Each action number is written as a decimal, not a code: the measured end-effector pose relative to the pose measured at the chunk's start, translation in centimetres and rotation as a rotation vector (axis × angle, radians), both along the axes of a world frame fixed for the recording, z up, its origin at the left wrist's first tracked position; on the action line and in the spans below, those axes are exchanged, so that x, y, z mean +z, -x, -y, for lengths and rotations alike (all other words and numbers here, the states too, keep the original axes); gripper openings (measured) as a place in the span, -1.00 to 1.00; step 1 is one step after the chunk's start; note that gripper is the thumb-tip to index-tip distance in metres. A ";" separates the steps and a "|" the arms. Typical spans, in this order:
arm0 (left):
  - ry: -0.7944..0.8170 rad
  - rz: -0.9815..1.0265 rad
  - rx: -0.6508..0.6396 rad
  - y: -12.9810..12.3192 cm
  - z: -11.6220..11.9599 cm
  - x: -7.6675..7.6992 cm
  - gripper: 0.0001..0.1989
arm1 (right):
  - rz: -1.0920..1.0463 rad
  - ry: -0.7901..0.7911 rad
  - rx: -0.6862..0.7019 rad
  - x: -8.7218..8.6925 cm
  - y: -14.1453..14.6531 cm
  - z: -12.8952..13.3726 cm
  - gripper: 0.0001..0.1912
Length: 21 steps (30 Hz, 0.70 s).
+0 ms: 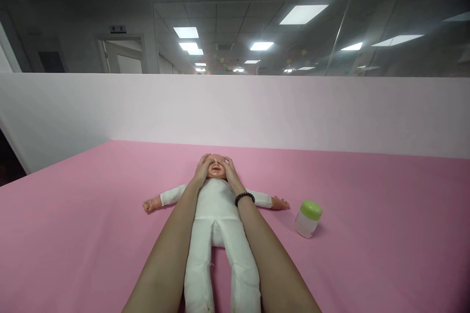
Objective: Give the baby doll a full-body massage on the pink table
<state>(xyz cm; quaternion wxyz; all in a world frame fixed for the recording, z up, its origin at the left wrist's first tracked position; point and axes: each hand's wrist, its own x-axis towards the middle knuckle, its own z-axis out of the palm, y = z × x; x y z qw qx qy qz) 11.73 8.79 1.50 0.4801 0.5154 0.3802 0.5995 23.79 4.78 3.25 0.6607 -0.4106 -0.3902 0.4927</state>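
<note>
My left hand and right hand lie spread on either side of the baby doll's face, a narrow gap between them, covering its upper part. The doll lies on its back mid-desk, head toward the far edge. The green-lidded jar stands capped toward the right edge, untouched.

White partition wall beneath glowing ceiling panels
</note>
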 end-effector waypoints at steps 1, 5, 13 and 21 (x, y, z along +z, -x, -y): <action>-0.004 -0.003 0.009 0.0 -0.1 0.0 -0.53 | -0.004 0.002 -0.009 0.1 0.0 0.0 -0.57; -0.021 -0.018 0.014 0.0 -0.3 -0.2 -0.55 | -0.016 0.012 -0.024 0.3 0.0 0.4 -0.64; -0.041 -0.057 -0.022 0.4 0.8 0.1 -0.42 | -0.019 0.012 0.008 0.6 0.2 1.1 -0.51; -0.020 -0.028 0.004 0.1 -0.1 -0.1 -0.50 | -0.022 0.026 -0.019 0.4 0.1 0.3 -0.61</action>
